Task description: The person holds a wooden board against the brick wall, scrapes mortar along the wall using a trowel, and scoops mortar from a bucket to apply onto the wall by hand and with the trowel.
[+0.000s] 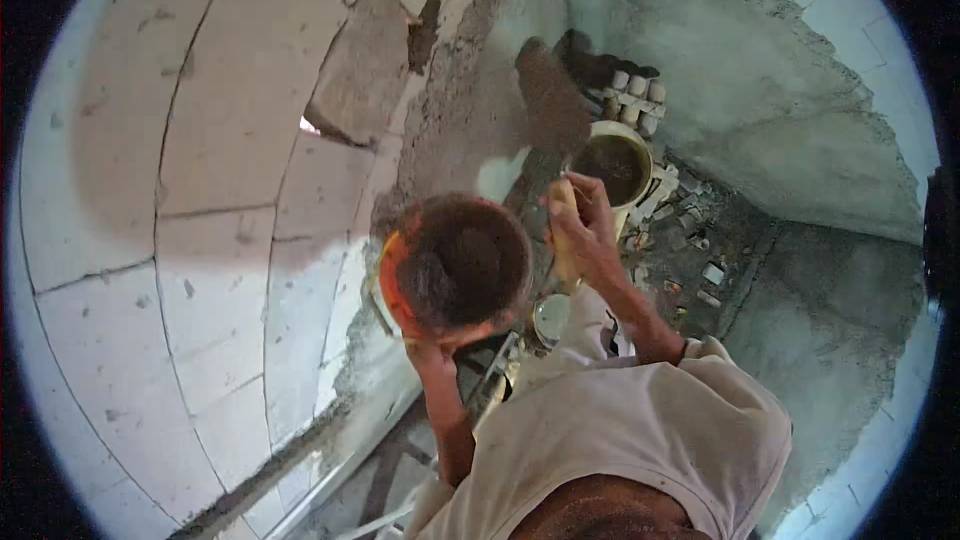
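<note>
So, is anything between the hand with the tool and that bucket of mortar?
Nothing visible. The hand grips a tool handle right at the bucket rim; rubble lies off to the side.

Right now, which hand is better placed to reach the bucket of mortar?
Right, most likely. The right hand is next to the bucket rim, fingers closed on a tool handle. The left hand is tucked under the head, farther from the bucket.
</note>
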Demonstrator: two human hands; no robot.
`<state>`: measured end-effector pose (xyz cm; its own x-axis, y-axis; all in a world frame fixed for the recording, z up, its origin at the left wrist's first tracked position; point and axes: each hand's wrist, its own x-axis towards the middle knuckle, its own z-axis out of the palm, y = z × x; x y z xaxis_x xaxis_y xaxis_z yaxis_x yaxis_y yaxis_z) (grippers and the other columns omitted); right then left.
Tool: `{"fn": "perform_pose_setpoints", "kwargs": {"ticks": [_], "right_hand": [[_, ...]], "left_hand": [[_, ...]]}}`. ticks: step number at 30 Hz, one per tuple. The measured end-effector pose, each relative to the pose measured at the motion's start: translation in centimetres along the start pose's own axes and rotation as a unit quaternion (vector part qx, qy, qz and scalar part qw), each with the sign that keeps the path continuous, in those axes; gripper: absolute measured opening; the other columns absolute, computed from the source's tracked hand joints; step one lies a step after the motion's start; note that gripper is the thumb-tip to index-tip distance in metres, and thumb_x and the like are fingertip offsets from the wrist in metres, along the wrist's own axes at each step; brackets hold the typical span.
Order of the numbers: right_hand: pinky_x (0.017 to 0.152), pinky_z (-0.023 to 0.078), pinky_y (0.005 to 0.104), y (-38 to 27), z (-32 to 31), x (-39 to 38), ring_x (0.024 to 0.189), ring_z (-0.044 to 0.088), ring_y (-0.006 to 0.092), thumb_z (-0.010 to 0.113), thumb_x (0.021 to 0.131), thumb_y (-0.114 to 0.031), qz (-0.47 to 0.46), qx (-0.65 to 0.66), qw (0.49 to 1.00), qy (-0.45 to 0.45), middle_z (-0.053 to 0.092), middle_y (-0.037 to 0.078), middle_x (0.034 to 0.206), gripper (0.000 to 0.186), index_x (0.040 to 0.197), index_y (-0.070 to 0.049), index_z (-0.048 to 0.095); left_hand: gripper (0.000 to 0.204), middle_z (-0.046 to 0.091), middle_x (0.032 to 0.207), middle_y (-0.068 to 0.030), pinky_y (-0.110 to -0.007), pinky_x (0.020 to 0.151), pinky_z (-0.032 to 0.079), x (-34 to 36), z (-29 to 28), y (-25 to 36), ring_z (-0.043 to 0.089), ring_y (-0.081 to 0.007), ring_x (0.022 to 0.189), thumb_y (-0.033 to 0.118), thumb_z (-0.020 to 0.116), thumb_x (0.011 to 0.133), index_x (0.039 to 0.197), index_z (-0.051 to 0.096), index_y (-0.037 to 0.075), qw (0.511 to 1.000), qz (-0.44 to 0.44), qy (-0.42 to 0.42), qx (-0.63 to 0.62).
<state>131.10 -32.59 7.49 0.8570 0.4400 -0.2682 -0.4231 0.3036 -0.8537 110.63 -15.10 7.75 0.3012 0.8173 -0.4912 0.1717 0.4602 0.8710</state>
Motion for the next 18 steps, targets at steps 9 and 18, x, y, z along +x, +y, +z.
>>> {"fn": "perform_pose_setpoints", "kwargs": {"ticks": [9, 18], "right_hand": [[0.074, 0.048, 0.0311, 7.1, 15.0, 16.5, 0.095, 0.05, 0.0151, 0.064, 0.09, -0.012, -0.198, 0.009, 0.972, 0.13, 0.046, 0.01, 0.11, 0.043, 0.124, -0.007, 0.038], [0.051, 0.053, 0.0296, 8.2, 10.0, 17.3, 0.065, 0.06, 0.0174, 0.055, 0.096, -0.028, 0.055, 0.365, 0.926, 0.078, 0.059, 0.01, 0.093, 0.028, 0.111, -0.006, 0.048]], "left_hand": [[0.09, 0.037, 0.145, -0.0133, -0.043, 0.11, 0.033, -1.8, 1.0, 2.9, 0.04, -0.0266, 0.131, 0.032, 0.077, 0.076, 0.146, 0.027, 0.007, 0.9, 0.392, -0.126, 0.144], [0.053, 0.056, 0.124, -0.0142, -0.041, 0.096, 0.047, -4.6, -4.7, 0.7, 0.056, -0.0263, 0.114, 0.017, 0.063, 0.086, 0.134, 0.044, 0.005, 0.986, 0.169, -0.005, -0.004]]}}
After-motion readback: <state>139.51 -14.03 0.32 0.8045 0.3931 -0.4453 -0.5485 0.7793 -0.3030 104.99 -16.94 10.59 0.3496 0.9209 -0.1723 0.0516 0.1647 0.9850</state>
